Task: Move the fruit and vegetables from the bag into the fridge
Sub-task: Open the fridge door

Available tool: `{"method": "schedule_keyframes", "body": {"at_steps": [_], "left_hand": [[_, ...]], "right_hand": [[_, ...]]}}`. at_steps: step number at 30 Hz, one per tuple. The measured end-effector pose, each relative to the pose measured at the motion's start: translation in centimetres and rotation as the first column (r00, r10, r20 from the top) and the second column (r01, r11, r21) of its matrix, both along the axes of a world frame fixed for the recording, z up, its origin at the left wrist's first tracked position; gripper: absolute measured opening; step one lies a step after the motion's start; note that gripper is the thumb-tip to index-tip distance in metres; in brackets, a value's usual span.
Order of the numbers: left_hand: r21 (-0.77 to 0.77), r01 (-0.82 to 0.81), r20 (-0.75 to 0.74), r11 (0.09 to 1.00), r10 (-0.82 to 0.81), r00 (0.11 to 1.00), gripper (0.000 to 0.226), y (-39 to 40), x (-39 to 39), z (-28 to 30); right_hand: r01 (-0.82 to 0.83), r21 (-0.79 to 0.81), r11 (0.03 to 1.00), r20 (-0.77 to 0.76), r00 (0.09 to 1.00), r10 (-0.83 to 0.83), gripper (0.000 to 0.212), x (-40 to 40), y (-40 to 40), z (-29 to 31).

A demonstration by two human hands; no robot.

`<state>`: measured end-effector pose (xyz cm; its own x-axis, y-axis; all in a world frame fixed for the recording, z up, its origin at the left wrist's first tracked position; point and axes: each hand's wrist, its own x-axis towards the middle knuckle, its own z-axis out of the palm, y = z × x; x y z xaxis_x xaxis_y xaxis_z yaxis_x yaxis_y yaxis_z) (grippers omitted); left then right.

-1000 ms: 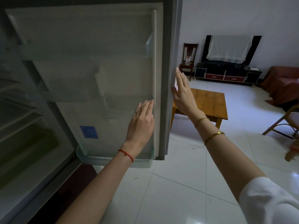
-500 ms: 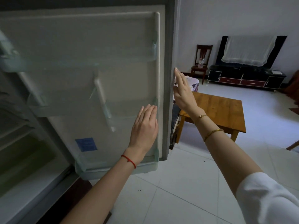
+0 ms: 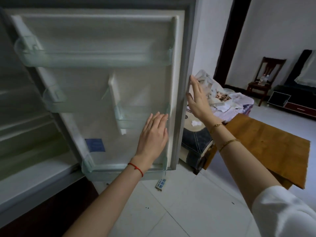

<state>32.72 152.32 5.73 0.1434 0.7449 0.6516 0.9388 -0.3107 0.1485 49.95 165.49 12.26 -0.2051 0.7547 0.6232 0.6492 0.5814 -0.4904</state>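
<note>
Fridge door (image 3: pixel 102 86) open, left hand (image 3: pixel 153 135) flat inside, right hand (image 3: pixel 198 101) seemingly edge-touching.

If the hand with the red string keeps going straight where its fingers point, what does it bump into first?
The left hand already lies flat against the inside of the fridge door. Sliding on up, its fingertips would probably meet the clear door shelf just above them first.

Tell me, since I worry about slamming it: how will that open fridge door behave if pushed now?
The fridge door will likely swing easily: its door shelves look bare, so little weight. Both hands lie flat, the left hand on the inner face, the right hand at the outer edge, so it could probably be checked.
</note>
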Motion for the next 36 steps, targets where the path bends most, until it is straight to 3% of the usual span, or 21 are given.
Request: {"method": "schedule_keyframes", "body": {"at_steps": [10, 19, 28, 36], "left_hand": [[-0.032, -0.134, 0.003, 0.990, 0.134, 0.991, 0.049, 1.4, 1.7, -0.2], [-0.060, -0.161, 0.043, 0.985, 0.164, 0.986, 0.050, -0.2, 2.1, 0.1], [-0.079, -0.264, 0.186, 0.961, 0.274, 0.943, 0.053, -4.9, 0.6, 1.1], [-0.162, -0.370, 0.282, 0.915, 0.402, 0.871, 0.051, -13.2, -2.2, 0.8]], "right_hand": [[-0.149, 0.018, 0.989, -0.013, 0.989, 0.149, 0.064, 0.7, 3.2, -0.6], [-0.161, 0.018, 0.987, -0.039, 0.986, 0.162, 0.064, 1.4, 1.9, -0.5], [-0.220, 0.077, 0.973, -0.055, 0.973, 0.224, 0.062, 2.2, -3.3, -1.7], [-0.415, -0.016, 0.910, 0.005, 0.910, 0.415, 0.058, 0.4, -10.0, -4.0]]}}
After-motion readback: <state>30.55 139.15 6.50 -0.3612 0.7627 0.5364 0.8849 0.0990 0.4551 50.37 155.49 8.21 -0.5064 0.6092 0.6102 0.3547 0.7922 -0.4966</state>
